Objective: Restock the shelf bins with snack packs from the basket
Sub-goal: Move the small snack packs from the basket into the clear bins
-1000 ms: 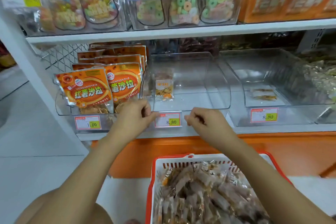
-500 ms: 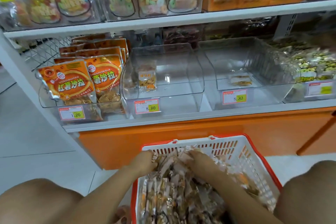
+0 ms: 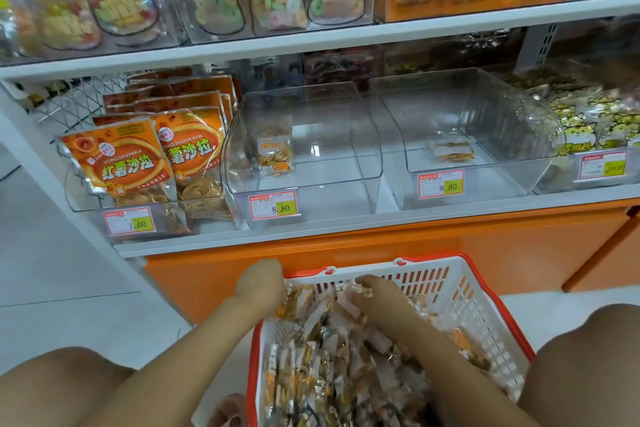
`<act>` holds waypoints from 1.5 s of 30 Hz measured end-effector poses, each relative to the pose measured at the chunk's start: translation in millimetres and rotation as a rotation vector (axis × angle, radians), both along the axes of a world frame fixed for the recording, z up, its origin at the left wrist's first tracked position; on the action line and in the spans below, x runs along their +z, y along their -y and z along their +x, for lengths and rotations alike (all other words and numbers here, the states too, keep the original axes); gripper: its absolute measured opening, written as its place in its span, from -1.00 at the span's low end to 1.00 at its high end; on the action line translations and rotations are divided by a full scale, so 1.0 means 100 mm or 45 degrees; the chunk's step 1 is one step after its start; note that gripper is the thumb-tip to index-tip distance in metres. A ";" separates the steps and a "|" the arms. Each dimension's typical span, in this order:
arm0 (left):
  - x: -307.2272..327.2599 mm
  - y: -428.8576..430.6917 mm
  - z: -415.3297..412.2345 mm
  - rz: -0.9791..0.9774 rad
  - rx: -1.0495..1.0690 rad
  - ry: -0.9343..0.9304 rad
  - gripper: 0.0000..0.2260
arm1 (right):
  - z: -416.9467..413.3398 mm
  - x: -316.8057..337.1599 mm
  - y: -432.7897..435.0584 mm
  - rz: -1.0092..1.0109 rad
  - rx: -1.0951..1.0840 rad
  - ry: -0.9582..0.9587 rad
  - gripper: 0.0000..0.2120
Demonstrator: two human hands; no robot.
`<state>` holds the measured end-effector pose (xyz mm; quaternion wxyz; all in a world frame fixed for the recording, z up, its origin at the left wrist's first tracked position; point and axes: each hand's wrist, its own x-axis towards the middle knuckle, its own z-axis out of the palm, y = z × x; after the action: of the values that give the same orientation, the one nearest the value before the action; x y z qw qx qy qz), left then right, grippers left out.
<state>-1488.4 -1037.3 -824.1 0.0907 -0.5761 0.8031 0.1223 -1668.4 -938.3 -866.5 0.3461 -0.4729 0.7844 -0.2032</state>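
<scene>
A white basket with a red rim (image 3: 460, 291) stands on the floor below the shelf, heaped with small snack packs (image 3: 332, 357). My left hand (image 3: 261, 282) reaches into the pile at the basket's far left corner, fingers buried among packs. My right hand (image 3: 375, 295) lies on the pile near the far wall, fingers curled into the packs. On the shelf above, a clear bin (image 3: 304, 146) holds one small orange pack (image 3: 275, 152). To its right, a second clear bin (image 3: 464, 128) has a flat pack (image 3: 452, 151) on its floor.
Orange sweet-potato bags (image 3: 121, 159) fill the bin at the left. A bin of yellow-printed packs (image 3: 599, 128) is at the right. Candy jars and orange boxes line the upper shelf (image 3: 311, 40). My knees flank the basket. An orange base panel (image 3: 450, 253) runs under the shelf.
Both hands left the front of the clear bin and dropped into the basket. In the last half second they dug a little deeper into the packs, and the view moved closer.
</scene>
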 end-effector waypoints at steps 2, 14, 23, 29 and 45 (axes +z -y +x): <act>0.22 0.04 0.04 0.054 -0.056 -0.098 -0.81 | 0.02 0.14 0.03 -0.109 -0.008 0.236 -0.47; 1.29 0.19 0.26 0.658 -0.040 -1.209 -0.93 | 0.11 1.16 0.08 -0.675 -0.226 0.932 -0.77; 1.39 0.36 0.14 0.485 0.162 -1.760 -0.90 | 0.09 1.56 0.48 -0.520 -0.118 0.939 -0.32; 1.38 0.58 0.32 -0.174 0.154 -1.445 -0.93 | 0.09 1.90 0.90 -0.712 -0.080 0.713 -0.88; 1.22 0.96 0.53 -0.556 0.116 -0.974 -0.77 | 0.20 1.52 2.52 -0.165 -0.041 0.038 -0.58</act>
<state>-1435.8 -1133.6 -701.8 -0.3424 -0.5297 0.7597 0.1580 -1648.1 -1190.3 -715.0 0.3230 -0.4784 0.7720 -0.2660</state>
